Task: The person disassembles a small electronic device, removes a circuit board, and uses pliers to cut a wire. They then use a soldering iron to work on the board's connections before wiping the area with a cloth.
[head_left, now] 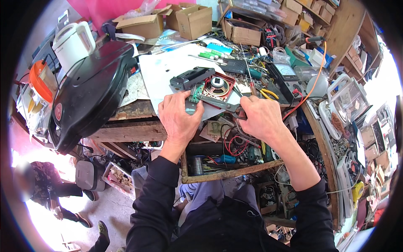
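Holding the board: left hand, thumb and fingertips set on either side of the near end of a green printed circuit board.
Gripping the tool: right hand, fingers clamped around the handles of a dark metal scissor-like tool; its blades point toward the left fingertips and lie over the board's edge. Whether they touch it, I cannot tell.
Speaker: red rectangular housing with a round speaker, just beyond the blades, between both hands' fingers.
Casing: black plastic shell, just past the left fingertips.
Paper: flat white sheet, beneath the parts, reaching out left of the left fingers.
Pliers: yellow-handled pair, just beyond the right fingers.
Drawer: open wooden drawer, nearer the body than either hand's fingers.
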### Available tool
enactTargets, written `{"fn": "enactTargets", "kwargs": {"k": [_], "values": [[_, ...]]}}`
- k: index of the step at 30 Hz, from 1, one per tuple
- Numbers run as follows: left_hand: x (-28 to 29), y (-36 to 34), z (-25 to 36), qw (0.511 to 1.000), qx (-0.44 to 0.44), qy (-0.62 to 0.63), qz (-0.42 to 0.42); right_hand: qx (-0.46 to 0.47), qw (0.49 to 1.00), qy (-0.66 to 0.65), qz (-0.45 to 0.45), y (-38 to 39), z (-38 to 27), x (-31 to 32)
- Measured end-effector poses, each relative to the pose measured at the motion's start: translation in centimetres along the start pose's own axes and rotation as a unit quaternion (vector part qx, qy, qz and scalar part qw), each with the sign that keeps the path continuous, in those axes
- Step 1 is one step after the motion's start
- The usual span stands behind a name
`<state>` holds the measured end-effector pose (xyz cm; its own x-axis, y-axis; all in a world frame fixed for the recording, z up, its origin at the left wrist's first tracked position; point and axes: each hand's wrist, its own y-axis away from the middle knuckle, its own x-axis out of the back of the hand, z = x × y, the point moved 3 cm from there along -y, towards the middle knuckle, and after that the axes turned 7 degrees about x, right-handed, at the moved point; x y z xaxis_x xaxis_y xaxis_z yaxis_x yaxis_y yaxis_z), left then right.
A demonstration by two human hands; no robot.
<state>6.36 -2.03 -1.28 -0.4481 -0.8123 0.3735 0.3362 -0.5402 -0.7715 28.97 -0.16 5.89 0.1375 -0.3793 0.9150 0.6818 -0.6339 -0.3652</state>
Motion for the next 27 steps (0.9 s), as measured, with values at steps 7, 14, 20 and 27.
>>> {"fn": "enactTargets", "kwargs": {"k": [7, 14, 20, 27], "values": [[0.04, -0.01, 0.12, 1.0, -0.002, -0.002, -0.001, -0.005, 1.0, 0.01, 0.019, -0.07, -0.22, -0.13], [0.12, -0.04, 0.07, 1.0, -0.002, -0.003, -0.002, -0.006, 1.0, 0.009, 0.008, -0.16, -0.29, -0.1], [-0.05, 0.0, -0.06, 1.0, -0.004, -0.003, -0.002, -0.012, 1.0, -0.001, -0.003, -0.09, -0.21, -0.23], [0.11, 0.05, -0.11, 1.0, -0.001, -0.003, -0.002, -0.008, 1.0, -0.01, 0.008, 0.03, -0.15, -0.9]]}}
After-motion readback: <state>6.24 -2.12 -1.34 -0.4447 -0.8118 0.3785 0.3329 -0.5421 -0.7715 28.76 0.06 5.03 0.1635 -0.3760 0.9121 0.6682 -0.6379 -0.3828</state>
